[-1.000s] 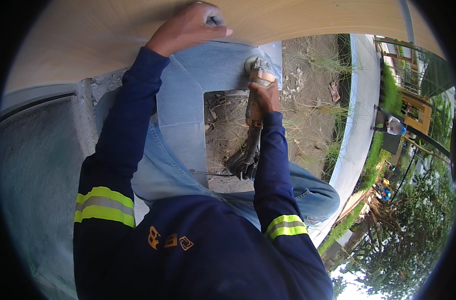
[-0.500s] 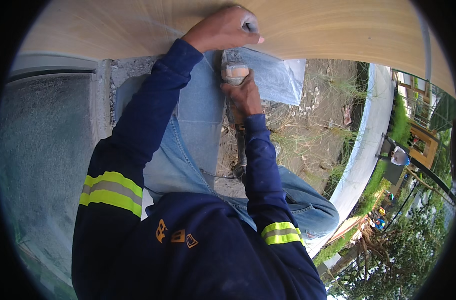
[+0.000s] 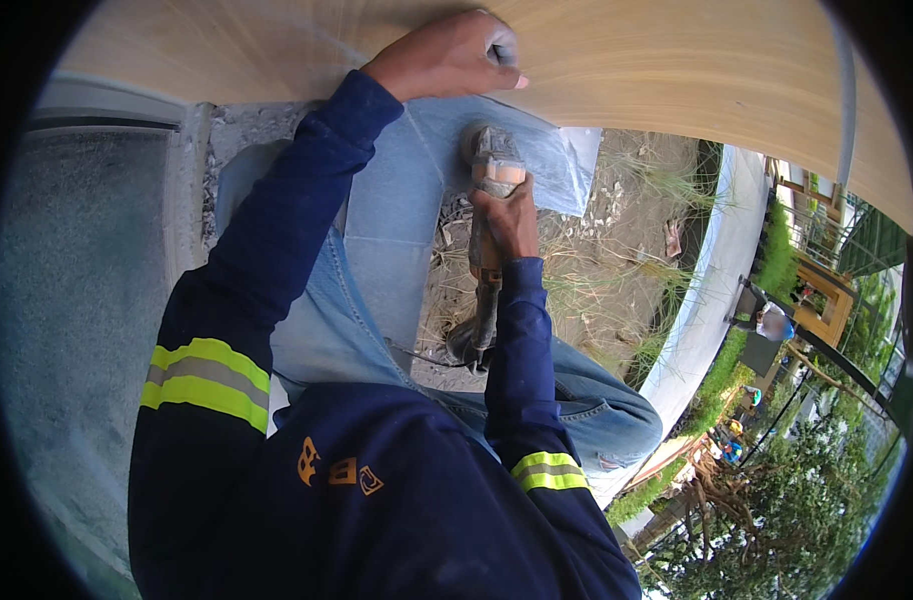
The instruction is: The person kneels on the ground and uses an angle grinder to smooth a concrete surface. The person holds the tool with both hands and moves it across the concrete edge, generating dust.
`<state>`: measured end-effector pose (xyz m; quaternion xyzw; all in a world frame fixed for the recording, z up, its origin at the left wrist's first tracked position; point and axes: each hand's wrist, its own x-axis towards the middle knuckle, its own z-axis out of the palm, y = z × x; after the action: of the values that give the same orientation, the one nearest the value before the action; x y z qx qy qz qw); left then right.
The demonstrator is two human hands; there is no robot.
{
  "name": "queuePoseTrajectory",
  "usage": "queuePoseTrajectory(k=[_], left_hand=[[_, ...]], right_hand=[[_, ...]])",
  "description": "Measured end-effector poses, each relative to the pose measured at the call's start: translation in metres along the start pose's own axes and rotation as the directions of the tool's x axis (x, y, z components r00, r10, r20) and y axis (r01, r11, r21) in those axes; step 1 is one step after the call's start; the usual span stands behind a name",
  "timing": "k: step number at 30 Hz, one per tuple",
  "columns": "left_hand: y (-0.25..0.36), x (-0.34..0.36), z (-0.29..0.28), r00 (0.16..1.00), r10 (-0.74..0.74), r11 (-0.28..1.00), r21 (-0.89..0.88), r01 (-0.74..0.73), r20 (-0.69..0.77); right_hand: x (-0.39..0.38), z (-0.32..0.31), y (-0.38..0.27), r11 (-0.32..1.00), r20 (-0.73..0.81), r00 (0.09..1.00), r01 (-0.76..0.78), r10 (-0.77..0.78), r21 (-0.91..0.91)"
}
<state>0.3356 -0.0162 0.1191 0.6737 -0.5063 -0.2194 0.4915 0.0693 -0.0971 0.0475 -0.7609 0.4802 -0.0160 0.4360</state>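
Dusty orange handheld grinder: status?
Right hand grips grinder. Left hand, loosely curled, at tan streaked panel. Grinder head at blue-grey slab; panel close ahead.

head fisheye | from wearer's head | faces down | torso [image 3: 397, 490] near, hands [image 3: 447, 58] [image 3: 514, 215] beyond

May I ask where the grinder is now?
In the head view, the grinder is just above centre, in the right hand, front end over grey slabs.

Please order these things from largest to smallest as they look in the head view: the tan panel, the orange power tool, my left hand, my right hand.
1. Tan panel
2. Orange power tool and left hand: too close to rank, as nearness may enlarge the hand
3. Right hand
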Motion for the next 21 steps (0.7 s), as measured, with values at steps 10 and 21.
queuePoseTrajectory(k=[10, 21], left_hand=[[0.012, -0.006, -0.019, 0.999, -0.002, 0.996, -0.092, 0.006, 0.042], [0.008, -0.005, -0.011, 0.997, -0.062, 0.996, -0.062, 0.064, 0.039]], right_hand=[[-0.026, 0.024, -0.017, 0.999, 0.100, 0.995, 0.023, -0.018, -0.041], [-0.005, 0.003, -0.009, 0.999, 0.016, 0.999, -0.032, 0.033, -0.018]])
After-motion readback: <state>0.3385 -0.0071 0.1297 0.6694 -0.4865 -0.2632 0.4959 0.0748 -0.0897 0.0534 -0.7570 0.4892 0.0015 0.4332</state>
